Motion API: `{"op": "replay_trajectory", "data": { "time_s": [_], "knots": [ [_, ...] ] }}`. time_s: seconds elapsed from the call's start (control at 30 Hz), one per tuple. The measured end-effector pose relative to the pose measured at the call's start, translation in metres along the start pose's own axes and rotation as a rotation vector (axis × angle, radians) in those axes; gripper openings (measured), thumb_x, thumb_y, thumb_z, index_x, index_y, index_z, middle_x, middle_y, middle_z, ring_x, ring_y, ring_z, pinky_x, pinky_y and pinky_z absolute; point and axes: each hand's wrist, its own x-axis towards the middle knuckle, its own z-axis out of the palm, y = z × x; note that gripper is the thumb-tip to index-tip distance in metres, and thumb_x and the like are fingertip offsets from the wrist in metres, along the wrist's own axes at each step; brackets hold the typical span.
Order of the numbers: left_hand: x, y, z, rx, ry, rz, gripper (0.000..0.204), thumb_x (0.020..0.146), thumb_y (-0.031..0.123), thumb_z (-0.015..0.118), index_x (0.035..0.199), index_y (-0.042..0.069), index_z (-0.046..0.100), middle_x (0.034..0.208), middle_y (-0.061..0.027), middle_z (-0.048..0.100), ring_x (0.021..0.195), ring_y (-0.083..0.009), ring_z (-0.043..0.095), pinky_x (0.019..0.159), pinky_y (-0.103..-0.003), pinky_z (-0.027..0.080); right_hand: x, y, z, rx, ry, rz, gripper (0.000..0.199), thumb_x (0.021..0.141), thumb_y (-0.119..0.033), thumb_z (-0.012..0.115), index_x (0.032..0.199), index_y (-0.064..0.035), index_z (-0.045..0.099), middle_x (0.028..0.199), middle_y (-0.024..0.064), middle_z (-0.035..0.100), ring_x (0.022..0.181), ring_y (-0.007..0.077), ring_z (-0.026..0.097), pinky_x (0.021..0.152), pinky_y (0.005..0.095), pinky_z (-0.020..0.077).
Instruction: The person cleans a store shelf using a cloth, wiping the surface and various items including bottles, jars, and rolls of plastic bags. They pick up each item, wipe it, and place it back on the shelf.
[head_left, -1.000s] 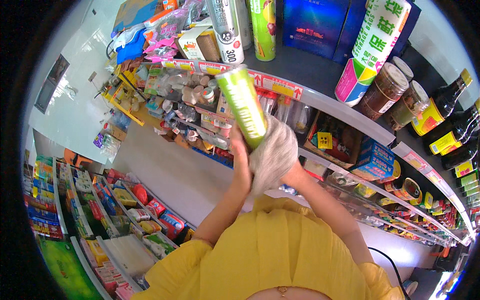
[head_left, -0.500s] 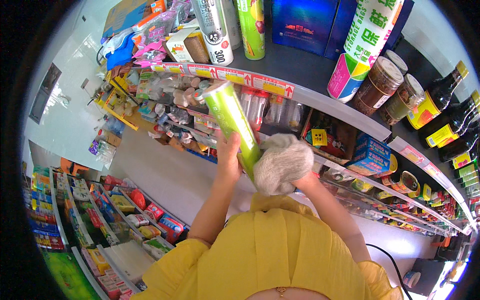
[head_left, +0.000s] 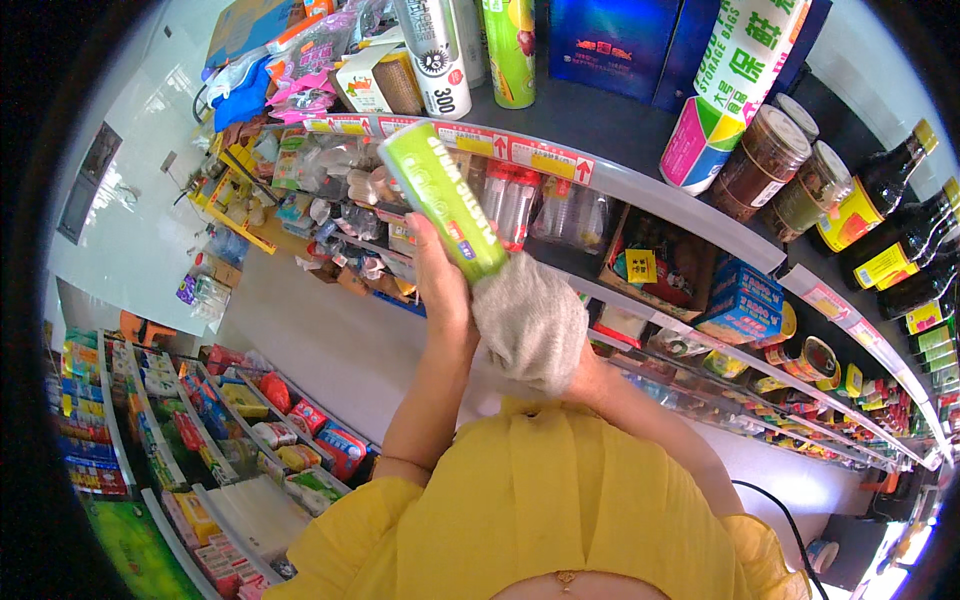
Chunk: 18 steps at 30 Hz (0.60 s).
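My left hand [head_left: 444, 290] is closed round a light green cylindrical packaged roll [head_left: 445, 200], tilted with its pale round end up and to the left. Over the roll's lower end lies a bunched grey cloth [head_left: 532, 322]. My right hand [head_left: 582, 372] is mostly covered by this cloth and grips it against the roll; the fingers themselves are hidden. Both hands are in front of my yellow top, below the edge of the upper shelf [head_left: 610, 165].
On the upper shelf stand a white-and-grey roll [head_left: 436, 60], another green roll [head_left: 510, 50], a blue box [head_left: 605, 45], a large bag roll [head_left: 730, 100], lidded jars [head_left: 765, 160] and dark bottles [head_left: 880, 190]. Lower-left shelves [head_left: 240, 430] hold packaged goods.
The green roll has turned, so different printing faces up, and its top has shifted up and left. The cloth in my right hand has moved left, onto the roll's lower end.
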Motion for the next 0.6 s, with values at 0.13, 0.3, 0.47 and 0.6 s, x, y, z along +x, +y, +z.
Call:
{"op": "replay_trajectory", "data": {
  "time_s": [0.13, 0.3, 0.47, 0.6],
  "knots": [
    [0.010, 0.015, 0.012, 0.055, 0.221, 0.164, 0.064, 0.083, 0.062, 0.035, 0.105, 0.002, 0.045, 0.081, -0.0112, 0.055, 0.070, -0.0232, 0.055, 0.062, -0.035, 0.048, -0.050, 0.028, 0.017, 0.091, 0.113, 0.039, 0.041, 0.067, -0.015, 0.059, 0.106, -0.0047, 0.053, 0.099, 0.0171, 0.054, 0.090, 0.0331, 0.052, 0.081, 0.0408, 0.0418],
    [0.015, 0.036, 0.006, 0.088, 0.288, 0.320, 0.065, 0.084, 0.060, 0.038, 0.118, 0.004, 0.041, 0.096, -0.0120, 0.052, 0.084, -0.0250, 0.054, 0.069, -0.038, 0.048, -0.039, 0.039, -0.012, 0.119, 0.103, 0.280, 0.043, 0.065, -0.011, 0.062, 0.106, -0.0023, 0.053, 0.093, 0.0153, 0.055, 0.084, 0.0320, 0.051, 0.076, 0.0367, 0.0426],
    [-0.025, -0.007, 0.016, 0.487, -0.009, 0.313, 0.059, 0.087, 0.049, 0.046, 0.119, -0.001, 0.042, 0.106, -0.0117, 0.050, 0.099, -0.0196, 0.048, 0.083, -0.033, 0.041, -0.026, 0.029, -0.006, 0.573, 0.004, 0.360, 0.046, 0.070, -0.018, 0.065, 0.111, -0.0015, 0.050, 0.109, 0.0149, 0.050, 0.097, 0.0268, 0.048, 0.084, 0.0355, 0.0401],
    [-0.031, -0.002, 0.034, 0.399, 0.037, 0.304, 0.053, 0.090, 0.043, 0.042, 0.114, -0.004, 0.042, 0.103, -0.0088, 0.048, 0.093, -0.0140, 0.044, 0.082, -0.028, 0.037, -0.004, 0.019, -0.004, 0.406, 0.042, 0.229, 0.045, 0.072, -0.021, 0.062, 0.111, -0.0022, 0.051, 0.104, 0.0184, 0.053, 0.096, 0.0311, 0.051, 0.084, 0.0391, 0.0402]
  ]
}}
